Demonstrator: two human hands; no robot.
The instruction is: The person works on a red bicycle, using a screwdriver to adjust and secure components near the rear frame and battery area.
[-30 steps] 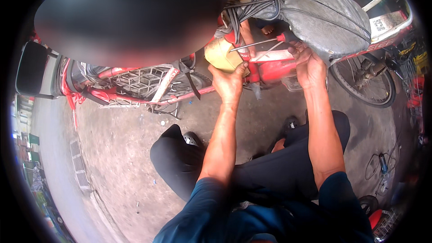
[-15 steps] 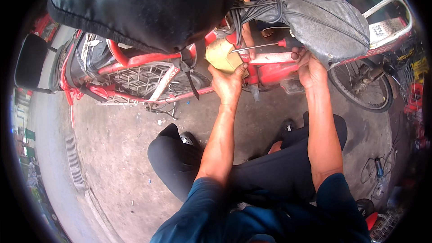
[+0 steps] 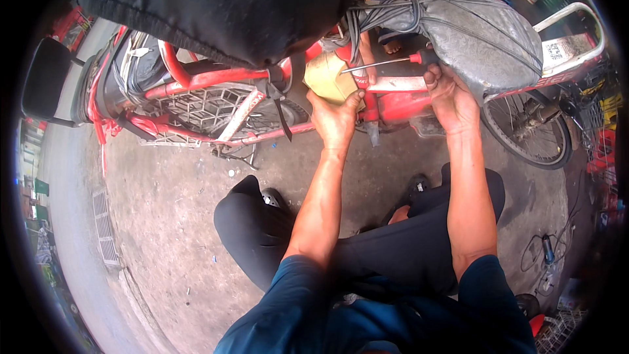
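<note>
My left hand (image 3: 335,118) grips a yellow box-like piece (image 3: 325,77) from below, against the red frame of a bicycle (image 3: 247,139). A screwdriver (image 3: 378,64) with a red and black handle points left, its tip at the yellow piece's right side. I cannot tell whether the tip touches or enters it. My right hand (image 3: 452,99) is at the screwdriver's handle, palm turned up and fingers curled below the grey, cord-wrapped saddle (image 3: 481,36). The saddle's edge and the fingers hide part of the handle.
Across the bicycle, another person's hand (image 3: 368,59) reaches down beside the frame. A large black padded shape (image 3: 216,13) covers the upper left. A white rear rack (image 3: 573,46) stands out at the right. A cable and blue-handled tool (image 3: 549,249) lie on the floor.
The view has shifted slightly. My right hand has rolled so that more of its palm shows, and less of the screwdriver's handle is visible. My left hand keeps its hold on the yellow piece.
</note>
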